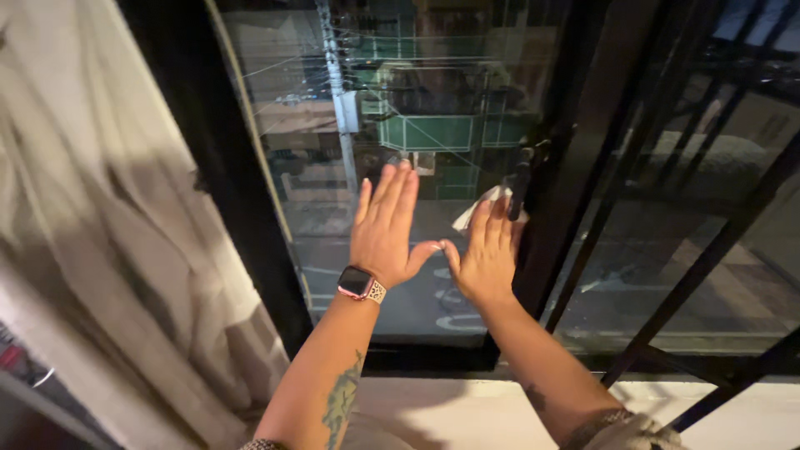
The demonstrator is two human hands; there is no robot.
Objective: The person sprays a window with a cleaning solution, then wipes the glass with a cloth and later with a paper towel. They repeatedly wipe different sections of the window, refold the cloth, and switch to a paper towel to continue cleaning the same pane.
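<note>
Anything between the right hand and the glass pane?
Yes: a white cloth sits under the right hand, pressed to the window glass beside the black frame. The left hand lies flat on bare glass.

The only screen is the small dark rectangular face of a smartwatch (356,282) with a pink case, just below the window pane (417,125), worn on a wrist.

left hand (385,229): flat, fingers spread, on window glass (433,100) | right hand (487,254): pressing white cloth (477,208) to the glass beside black frame (575,167) | curtain (108,250) at left
</note>
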